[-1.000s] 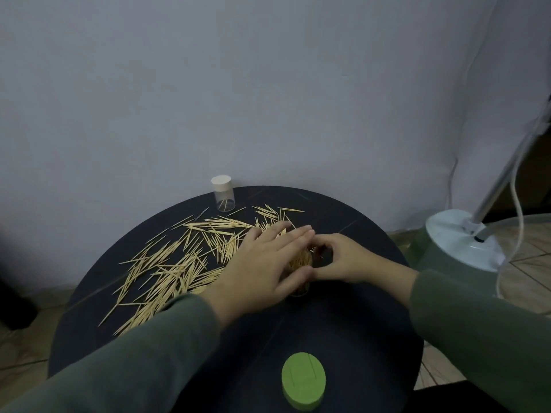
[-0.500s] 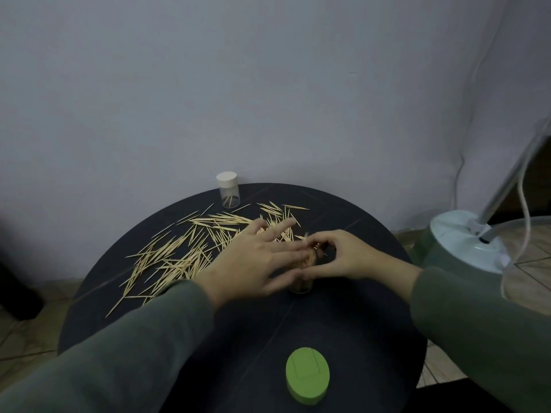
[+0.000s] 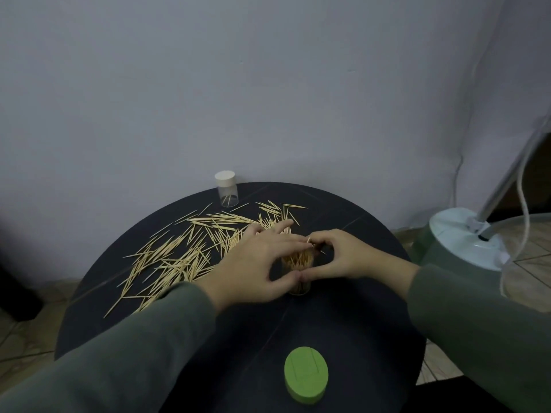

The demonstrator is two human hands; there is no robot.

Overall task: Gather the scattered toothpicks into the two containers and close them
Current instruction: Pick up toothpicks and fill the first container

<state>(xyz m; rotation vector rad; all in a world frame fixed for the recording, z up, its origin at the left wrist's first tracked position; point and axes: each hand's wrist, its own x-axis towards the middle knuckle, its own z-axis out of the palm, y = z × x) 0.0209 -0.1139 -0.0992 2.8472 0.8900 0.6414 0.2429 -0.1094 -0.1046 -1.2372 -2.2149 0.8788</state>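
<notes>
Open jar (image 3: 298, 265) mid-table, packed with upright toothpicks. Left hand (image 3: 256, 268) and right hand (image 3: 343, 257) cup it, thumbs touching in front, fingers curled round rim; right fingertips seemingly pinch a toothpick, view poor. Loose toothpicks (image 3: 185, 251) fan left and behind. Capped jar (image 3: 227, 189) at far edge by wall (image 3: 238, 84). Green lid (image 3: 306, 374) near front edge. Round black table (image 3: 351, 323); bare right half. Fan base (image 3: 465, 248) on floor, right.
</notes>
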